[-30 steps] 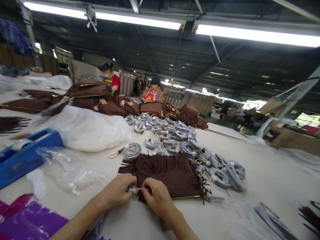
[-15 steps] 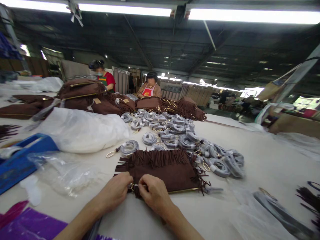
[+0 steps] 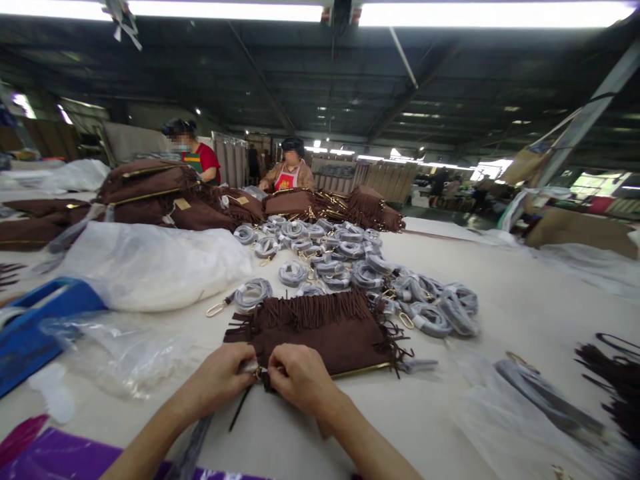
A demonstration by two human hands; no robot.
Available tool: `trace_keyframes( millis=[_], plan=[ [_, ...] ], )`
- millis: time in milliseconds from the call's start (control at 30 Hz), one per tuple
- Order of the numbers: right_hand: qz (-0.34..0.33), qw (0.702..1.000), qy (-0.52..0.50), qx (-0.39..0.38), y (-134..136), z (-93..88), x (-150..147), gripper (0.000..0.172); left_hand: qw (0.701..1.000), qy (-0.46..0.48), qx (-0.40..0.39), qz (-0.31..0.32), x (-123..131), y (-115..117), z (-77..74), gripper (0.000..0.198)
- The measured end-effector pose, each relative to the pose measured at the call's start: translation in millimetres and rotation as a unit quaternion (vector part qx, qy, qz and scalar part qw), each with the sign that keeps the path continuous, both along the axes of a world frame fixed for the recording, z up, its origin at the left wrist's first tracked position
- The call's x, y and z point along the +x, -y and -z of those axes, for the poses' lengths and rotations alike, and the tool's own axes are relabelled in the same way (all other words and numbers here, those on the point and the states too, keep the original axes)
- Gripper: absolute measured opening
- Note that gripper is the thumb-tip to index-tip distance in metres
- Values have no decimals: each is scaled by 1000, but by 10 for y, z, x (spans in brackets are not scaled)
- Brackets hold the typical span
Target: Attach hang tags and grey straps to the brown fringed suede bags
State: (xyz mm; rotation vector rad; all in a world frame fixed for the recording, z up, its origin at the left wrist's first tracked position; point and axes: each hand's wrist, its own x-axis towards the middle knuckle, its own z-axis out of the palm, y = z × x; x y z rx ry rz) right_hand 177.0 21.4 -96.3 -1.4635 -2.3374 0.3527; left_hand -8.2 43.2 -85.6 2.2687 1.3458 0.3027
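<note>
A dark brown fringed bag [image 3: 330,343] lies flat on the table before me, a gold zip along its near edge. At its near left corner is a small gold metal clasp [image 3: 259,373]. My left hand [image 3: 227,370] is closed in a pinch at the clasp, with a bit of clear plastic wrapping showing at its fingertips. Just right of it, my right hand [image 3: 297,377] is closed with thumb and fingers pressed together at the bag's corner. What lies inside its fingers is hidden. A thin dark strip [image 3: 240,407] hangs down between my hands.
Coiled grey wrapped straps [image 3: 350,250] with gold hooks lie beyond the bag. Brown bags [image 3: 165,193] are piled at the far side, near two people. To the left are a white plastic bag [image 3: 155,263], a blue tape dispenser [image 3: 45,327] and purple packaging [image 3: 60,457].
The whole view has shifted slightly. My hands stay close together at the bag's corner. The dark strip and the plastic at my left fingertips now show more clearly.
</note>
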Motion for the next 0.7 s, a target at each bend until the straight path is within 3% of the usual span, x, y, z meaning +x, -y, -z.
trace_keyframes(
  millis=[300, 700],
  plan=[
    [-19, 996, 85, 7, -52, -217, -41, 17, 1000, 23, -7, -13, 7, 14, -100, 12],
    [-28, 988, 152, 3, -80, -439, -136, 21, 996, 89, -5, -22, -59, 24, -117, 15]
  ],
)
